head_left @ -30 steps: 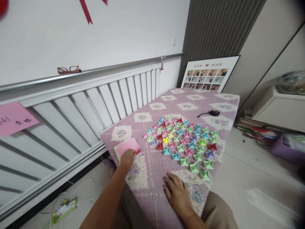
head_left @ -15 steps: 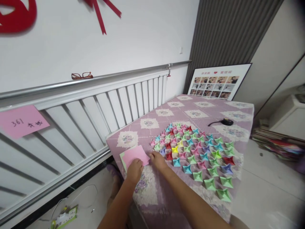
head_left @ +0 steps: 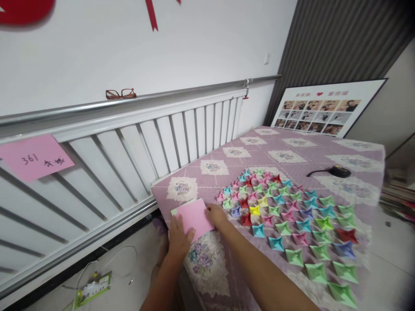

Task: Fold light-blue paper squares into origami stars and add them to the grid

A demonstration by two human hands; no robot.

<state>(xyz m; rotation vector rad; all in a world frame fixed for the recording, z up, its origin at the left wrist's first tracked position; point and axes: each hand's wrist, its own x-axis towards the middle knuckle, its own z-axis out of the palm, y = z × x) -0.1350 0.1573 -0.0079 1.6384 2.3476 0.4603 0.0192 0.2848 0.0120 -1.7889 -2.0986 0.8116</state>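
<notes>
A square sheet of pink paper (head_left: 196,216) lies on a small stack near the left end of the table, with pale green paper (head_left: 175,211) peeking out at its upper left edge. My left hand (head_left: 179,236) rests along the left side of the stack, thumb apart from the fingers. At the right edge of the pink sheet, my right hand (head_left: 216,216) pinches the paper with its fingers closed. To the right of that hand, several folded paper pieces (head_left: 258,230) in green, blue, pink, red and yellow stand in slanting rows on the tablecloth.
A purple floral tablecloth (head_left: 212,166) covers the table. A black object with a cord (head_left: 339,172) lies farther right. A white radiator (head_left: 168,134) runs along the wall, with glasses (head_left: 121,93) on its pipe and a pink note (head_left: 39,156). A power strip (head_left: 94,288) lies on the floor.
My left hand has slid from the front of the pink sheet to its left side, and its fingers have spread. My right hand stays at the sheet's right edge. The view has shifted.
</notes>
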